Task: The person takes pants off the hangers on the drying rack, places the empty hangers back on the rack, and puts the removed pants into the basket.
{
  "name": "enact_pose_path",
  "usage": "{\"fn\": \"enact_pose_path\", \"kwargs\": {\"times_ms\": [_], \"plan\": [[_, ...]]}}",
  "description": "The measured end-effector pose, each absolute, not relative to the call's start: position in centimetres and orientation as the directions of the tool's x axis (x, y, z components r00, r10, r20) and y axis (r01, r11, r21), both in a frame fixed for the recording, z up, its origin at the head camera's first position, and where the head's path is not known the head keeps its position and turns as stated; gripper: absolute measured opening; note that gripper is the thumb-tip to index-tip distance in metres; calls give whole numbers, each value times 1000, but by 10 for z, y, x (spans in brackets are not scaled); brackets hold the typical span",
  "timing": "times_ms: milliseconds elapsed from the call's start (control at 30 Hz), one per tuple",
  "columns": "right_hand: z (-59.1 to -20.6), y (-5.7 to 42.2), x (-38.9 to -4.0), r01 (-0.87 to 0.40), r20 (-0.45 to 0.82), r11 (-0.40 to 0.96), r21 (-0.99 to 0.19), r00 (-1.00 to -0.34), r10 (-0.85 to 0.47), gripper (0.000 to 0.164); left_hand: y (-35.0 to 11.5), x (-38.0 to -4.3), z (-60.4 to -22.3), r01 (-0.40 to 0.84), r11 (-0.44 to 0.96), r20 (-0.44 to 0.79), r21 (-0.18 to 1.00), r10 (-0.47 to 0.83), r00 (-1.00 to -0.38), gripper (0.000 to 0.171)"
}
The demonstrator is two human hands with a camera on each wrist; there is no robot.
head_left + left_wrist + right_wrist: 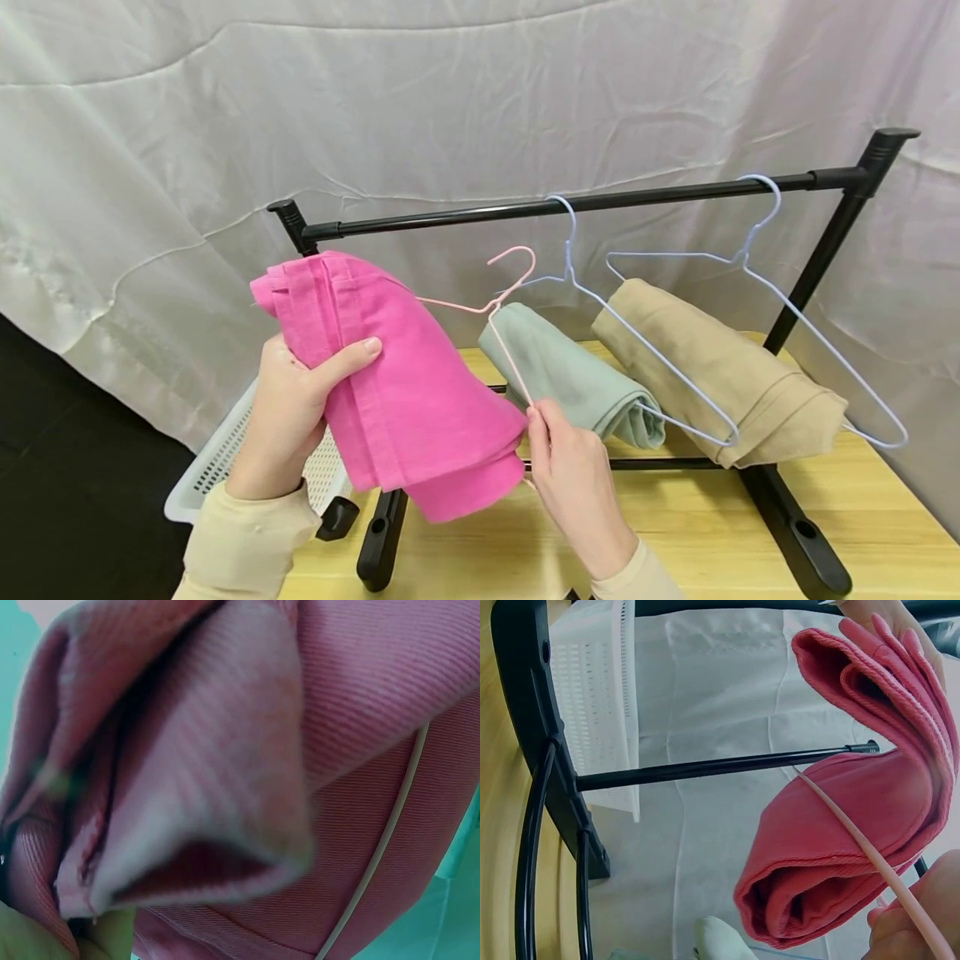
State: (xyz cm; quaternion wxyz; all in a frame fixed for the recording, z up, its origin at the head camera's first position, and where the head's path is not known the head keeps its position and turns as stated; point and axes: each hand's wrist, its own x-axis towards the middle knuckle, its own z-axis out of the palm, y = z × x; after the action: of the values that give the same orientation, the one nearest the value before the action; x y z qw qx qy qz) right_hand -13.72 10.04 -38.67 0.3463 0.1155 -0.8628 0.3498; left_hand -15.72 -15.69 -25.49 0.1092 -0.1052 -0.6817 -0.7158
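Folded pink trousers [420, 392] are held up by my left hand [288, 400], its thumb pressed on the near face close to the upper end. My right hand [573, 475] pinches the lower right corner of a pink hanger [512, 358]. The hanger's hook points up, off the rail, and its left arm runs behind the trousers. In the right wrist view the hanger wire [870, 851] crosses over the doubled cloth [847, 802]. A thin wire [382, 840] also lies against the fabric in the left wrist view, where an open hem faces the camera.
A black rack rail [450, 217] spans behind my hands. Two blue hangers hang from it, one with a folded pale green garment [562, 375], the other with a khaki one [720, 375]. A white perforated basket [217, 450] stands at left beside the wooden table [480, 550].
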Motion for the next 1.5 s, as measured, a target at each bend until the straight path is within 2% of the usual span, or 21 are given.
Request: {"fn": "enact_pose_path", "kwargs": {"times_ms": [267,667,1000,1267,1400,1500], "plan": [[-387,101,-138,-440,686,725,-530,-725,61,21,-162,-153,-247,314,-65,313,947,-28,-949,23],[-387,103,-139,-449,698,715,-536,-712,76,21,-177,-147,-238,345,-100,351,933,49,-935,26],[-385,104,-138,-435,681,708,-557,-727,89,23,-192,-143,-236,369,-116,380,922,95,-920,28],[-387,105,-140,-453,707,713,-535,-702,84,22,-203,-136,-234,351,-92,357,932,68,-932,37],[-389,107,-139,-442,700,716,-540,-708,91,22,-210,-134,-235,381,-139,393,914,74,-916,43],[-391,106,-139,-436,682,708,-556,-726,89,21,-218,-132,-237,377,-136,386,916,47,-921,40]]}}
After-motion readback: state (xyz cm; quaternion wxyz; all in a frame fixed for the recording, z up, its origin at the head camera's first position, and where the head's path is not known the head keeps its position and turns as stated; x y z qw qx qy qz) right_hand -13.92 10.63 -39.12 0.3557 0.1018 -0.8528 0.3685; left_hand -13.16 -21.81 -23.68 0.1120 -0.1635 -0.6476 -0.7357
